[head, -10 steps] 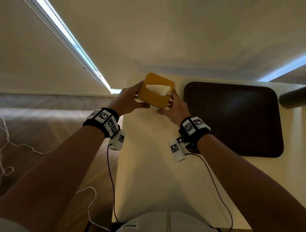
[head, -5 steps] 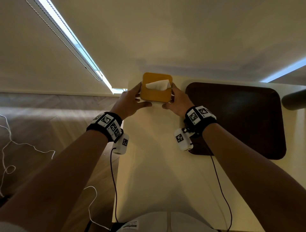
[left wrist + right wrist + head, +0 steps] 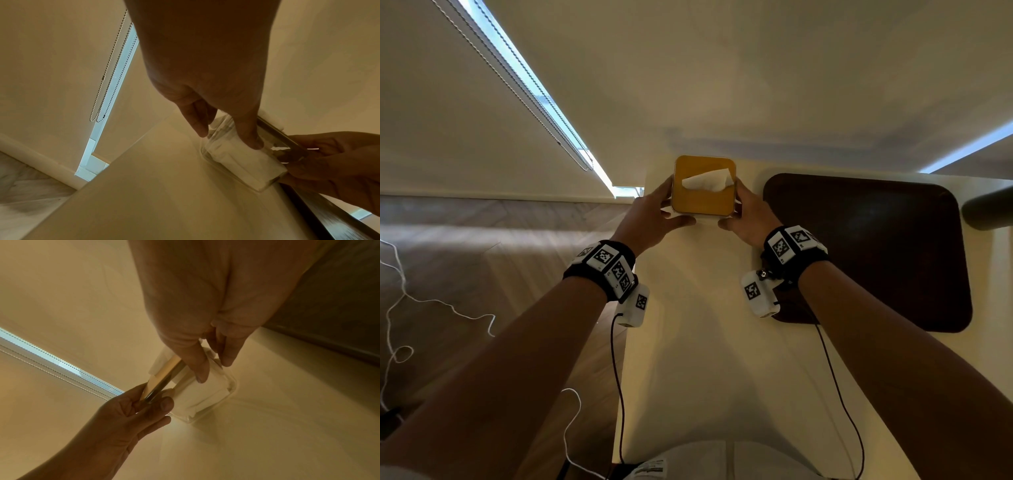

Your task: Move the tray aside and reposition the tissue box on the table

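Note:
The tissue box [image 3: 703,186] has clear walls, an orange lid and a white tissue sticking out. It stands near the far left corner of the cream table [image 3: 705,359], square to the edge. My left hand [image 3: 666,209] grips its left side and my right hand [image 3: 739,209] grips its right side, thumbs on the near wall. The wrist views show the tissue box [image 3: 242,155] [image 3: 205,394] with my left hand [image 3: 228,138] and right hand [image 3: 214,369] curled over the lid's edge. The dark brown tray [image 3: 876,246] lies flat just to the right, partly under my right wrist.
The table's left edge runs close beside my left wrist, with wooden floor and a loose white cable [image 3: 400,308] beyond it. A dark rounded object [image 3: 989,209] sticks in at the far right. A blind's bead chain [image 3: 107,78] hangs by the wall behind.
The tissue box has turned from a skewed angle to square with the table and shifted slightly toward the far edge. Both hands have kept their hold. The tray has stayed put.

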The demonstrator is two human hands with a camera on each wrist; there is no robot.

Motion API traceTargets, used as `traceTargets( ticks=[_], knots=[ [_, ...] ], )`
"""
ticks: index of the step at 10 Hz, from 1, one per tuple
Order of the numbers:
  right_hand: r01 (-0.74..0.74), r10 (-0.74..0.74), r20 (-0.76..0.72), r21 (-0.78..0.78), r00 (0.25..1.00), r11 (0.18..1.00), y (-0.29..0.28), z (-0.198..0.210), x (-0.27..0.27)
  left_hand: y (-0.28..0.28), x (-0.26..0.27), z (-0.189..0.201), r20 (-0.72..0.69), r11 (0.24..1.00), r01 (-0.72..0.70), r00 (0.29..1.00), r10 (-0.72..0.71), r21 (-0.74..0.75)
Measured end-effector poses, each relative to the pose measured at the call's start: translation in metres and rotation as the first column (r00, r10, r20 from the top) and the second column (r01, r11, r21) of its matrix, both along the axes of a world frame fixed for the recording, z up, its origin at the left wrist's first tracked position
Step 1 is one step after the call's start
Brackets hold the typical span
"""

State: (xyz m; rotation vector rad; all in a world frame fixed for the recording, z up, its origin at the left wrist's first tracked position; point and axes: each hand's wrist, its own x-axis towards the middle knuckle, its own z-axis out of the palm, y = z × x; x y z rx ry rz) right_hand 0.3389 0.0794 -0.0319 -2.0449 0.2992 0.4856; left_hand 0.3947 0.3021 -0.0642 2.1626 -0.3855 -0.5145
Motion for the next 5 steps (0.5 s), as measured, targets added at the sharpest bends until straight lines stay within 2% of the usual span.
traceTargets(
  ticks=[2, 4, 5],
  knots=[
    [0.011, -0.011, -0.017, 0.001, 1.000, 1.000, -0.001, -0.002, -0.001, 0.001, -0.002, 0.003, 0.006, 1.000, -0.008, 1.000, 0.008, 0.017],
    [0.095, -0.097, -0.070, -0.035, 0.993, 0.995, -0.002, 0.001, -0.011, 0.012, -0.015, 0.003, -0.005, 0.997, -0.010, 1.000, 0.010, 0.074],
    [0.112, -0.112, 0.007, -0.064, 0.994, 0.992, -0.010, 0.009, -0.043, 0.019, -0.041, 0.010, 0.048, 0.997, -0.004, 0.999, 0.000, 0.081]
  ],
)
